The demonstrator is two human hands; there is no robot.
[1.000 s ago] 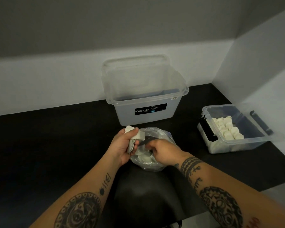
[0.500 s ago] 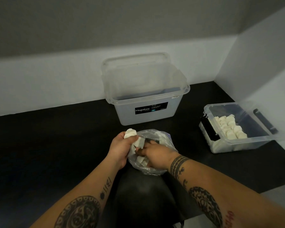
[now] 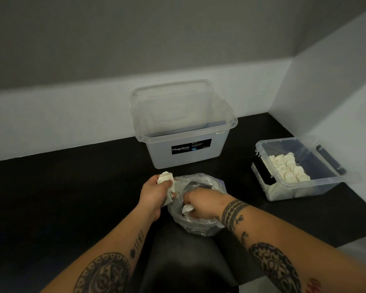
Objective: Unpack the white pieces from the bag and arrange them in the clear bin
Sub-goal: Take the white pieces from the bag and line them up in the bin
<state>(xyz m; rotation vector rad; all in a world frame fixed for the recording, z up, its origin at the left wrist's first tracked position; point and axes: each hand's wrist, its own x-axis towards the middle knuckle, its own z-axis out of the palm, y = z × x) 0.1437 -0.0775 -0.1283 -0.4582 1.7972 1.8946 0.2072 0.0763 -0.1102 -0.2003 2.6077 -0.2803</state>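
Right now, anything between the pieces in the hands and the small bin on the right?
Nothing visible. Left hand grips pieces, right hand holds one inside the bag; bare dark tabletop runs to the open small bin.

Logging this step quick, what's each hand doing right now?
Left hand: closed around a bunch of white pieces.
Right hand: inside the clear bag, pinching one white piece.

The right hand's (image 3: 201, 205) fingertips are hidden inside the crumpled clear plastic bag (image 3: 195, 203). Small print on the black label (image 3: 191, 146) of the tall translucent bin (image 3: 184, 125) is unreadable. Both forearms are cut off at the near edge.
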